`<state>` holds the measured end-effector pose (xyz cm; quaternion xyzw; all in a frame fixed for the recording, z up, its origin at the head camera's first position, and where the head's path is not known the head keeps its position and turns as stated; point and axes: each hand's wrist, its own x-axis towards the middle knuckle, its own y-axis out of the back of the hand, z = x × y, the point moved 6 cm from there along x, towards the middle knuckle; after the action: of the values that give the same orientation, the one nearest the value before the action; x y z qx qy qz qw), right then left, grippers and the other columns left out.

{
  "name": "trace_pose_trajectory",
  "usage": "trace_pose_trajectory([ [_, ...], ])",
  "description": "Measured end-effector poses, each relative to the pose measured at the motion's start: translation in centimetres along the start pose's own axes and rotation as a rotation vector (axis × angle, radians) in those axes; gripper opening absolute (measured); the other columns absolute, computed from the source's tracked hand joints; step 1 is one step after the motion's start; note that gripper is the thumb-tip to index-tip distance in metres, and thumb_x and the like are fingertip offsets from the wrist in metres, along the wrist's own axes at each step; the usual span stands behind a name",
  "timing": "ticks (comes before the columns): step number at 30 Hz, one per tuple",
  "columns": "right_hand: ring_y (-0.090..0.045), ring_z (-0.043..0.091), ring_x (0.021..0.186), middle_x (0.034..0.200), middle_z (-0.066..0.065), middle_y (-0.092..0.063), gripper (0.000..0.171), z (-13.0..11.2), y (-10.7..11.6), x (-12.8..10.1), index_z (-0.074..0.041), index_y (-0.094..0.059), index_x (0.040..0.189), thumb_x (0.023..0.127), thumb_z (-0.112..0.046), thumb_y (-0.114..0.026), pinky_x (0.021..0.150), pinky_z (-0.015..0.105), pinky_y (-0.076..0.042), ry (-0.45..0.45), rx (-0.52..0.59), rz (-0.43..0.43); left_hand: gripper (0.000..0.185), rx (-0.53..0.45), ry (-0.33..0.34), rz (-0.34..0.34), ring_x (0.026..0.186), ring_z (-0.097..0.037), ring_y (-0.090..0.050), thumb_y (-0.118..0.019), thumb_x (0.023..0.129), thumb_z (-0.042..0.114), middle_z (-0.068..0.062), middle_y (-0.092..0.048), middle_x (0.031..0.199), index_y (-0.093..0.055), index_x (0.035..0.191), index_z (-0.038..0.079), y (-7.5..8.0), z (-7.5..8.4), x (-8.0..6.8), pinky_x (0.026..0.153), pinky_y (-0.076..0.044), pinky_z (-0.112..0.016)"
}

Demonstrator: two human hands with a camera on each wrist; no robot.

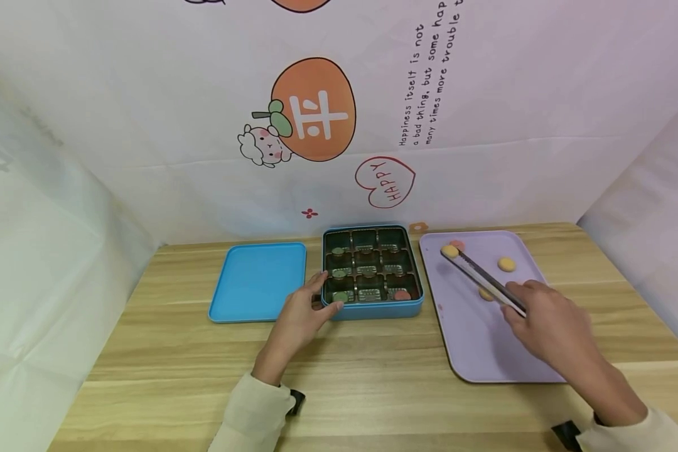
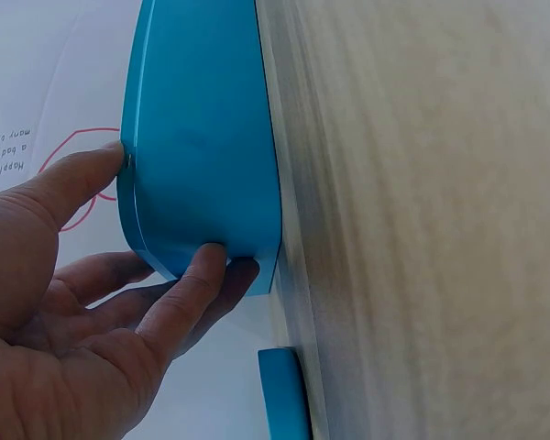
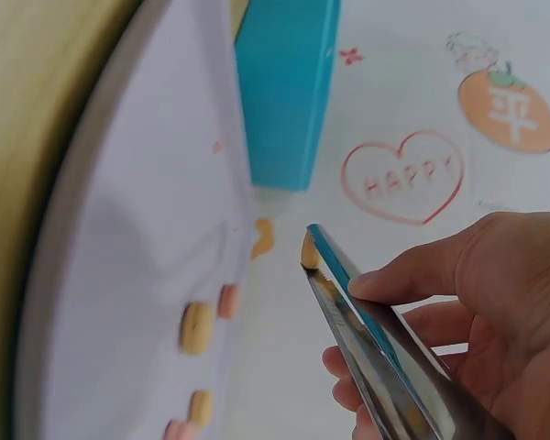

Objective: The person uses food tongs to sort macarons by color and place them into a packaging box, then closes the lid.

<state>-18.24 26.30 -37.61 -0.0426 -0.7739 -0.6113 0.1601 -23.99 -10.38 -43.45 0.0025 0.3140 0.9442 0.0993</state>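
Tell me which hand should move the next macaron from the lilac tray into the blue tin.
Right. The right hand already grips the tongs, tips at a yellow macaron on the tray. The left hand steadies the tin.

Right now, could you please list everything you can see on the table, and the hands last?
Tin box: one, blue, nine dark compartments, table centre; some hold small round pieces.
Lid: one, blue, flat on the table left of the box.
Tray: one, lilac, right of the box.
Round pieces on the tray: about four, yellow and pink, at its far end.
Tongs: one pair, metal, tips at a yellow piece.
Table: one, light wood.
Backdrop: white, cartoon print.
Left hand: steadies the box's near left corner.
Right hand: holds the tongs over the tray.
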Motion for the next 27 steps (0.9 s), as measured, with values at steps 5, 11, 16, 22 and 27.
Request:
trace_pose_trajectory([
  [5, -0.049, 0.017, 0.058, 0.083, 0.012, -0.068, 0.028, -2.2, 1.0, -0.4, 0.001, -0.075, 0.106, 0.08, -0.007, -0.082, 0.044, 0.038, -0.037, 0.075, -0.008, 0.083, 0.075, 0.0, -0.001, -0.002, 0.058, -0.013, -0.043, -0.075, 0.099, 0.026, -0.014, -0.03, 0.172, -0.039, 0.163, 0.01, 0.0, -0.1, 0.0, 0.061, -0.039, -0.03],
  [11, -0.056, 0.018, 0.066, 0.087, 0.009, -0.071, 0.032, -4.2, 1.6, -0.8, 0.0, -0.077, 0.109, 0.079, -0.009, -0.084, 0.046, 0.038, -0.042, 0.118, -0.006, 0.111, 0.075, -0.003, 0.004, -0.002, 0.057, -0.013, -0.042, -0.075, 0.099, 0.027, -0.013, -0.03, 0.172, -0.038, 0.163, 0.01, 0.0, -0.1, 0.0, 0.059, -0.038, -0.029],
  [16, -0.064, 0.023, 0.072, 0.098, 0.012, -0.074, 0.036, -5.2, 1.2, -1.1, -0.001, -0.077, 0.115, 0.081, -0.011, -0.084, 0.051, 0.045, -0.048, 0.094, 0.006, 0.046, 0.075, 0.002, 0.006, 0.0, 0.057, -0.013, -0.043, -0.075, 0.099, 0.027, -0.013, -0.03, 0.172, -0.038, 0.163, 0.011, 0.0, 0.0, 0.1, 0.06, -0.039, -0.03],
  [22, -0.068, 0.026, 0.078, 0.104, 0.013, -0.073, 0.034, -6.3, 0.4, -1.3, -0.004, -0.077, 0.115, 0.083, -0.012, -0.084, 0.052, 0.05, -0.05, 0.069, 0.024, -0.02, 0.075, 0.001, 0.008, 0.0, 0.058, -0.013, -0.043, -0.075, 0.099, 0.027, -0.013, -0.03, 0.172, -0.038, 0.163, 0.01, 0.0, -0.1, 0.0, 0.06, -0.039, -0.03],
  [27, -0.065, 0.02, 0.077, 0.1, 0.007, -0.072, 0.035, -7.8, -0.2, -1.5, -0.005, -0.078, 0.115, 0.082, -0.013, -0.086, 0.049, 0.044, -0.049, 0.121, 0.02, -0.02, 0.075, 0.001, 0.011, 0.0, 0.059, -0.013, -0.044, -0.075, 0.099, 0.027, -0.013, -0.03, 0.172, -0.039, 0.163, 0.01, 0.0, -0.1, 0.0, 0.062, -0.04, -0.03],
])
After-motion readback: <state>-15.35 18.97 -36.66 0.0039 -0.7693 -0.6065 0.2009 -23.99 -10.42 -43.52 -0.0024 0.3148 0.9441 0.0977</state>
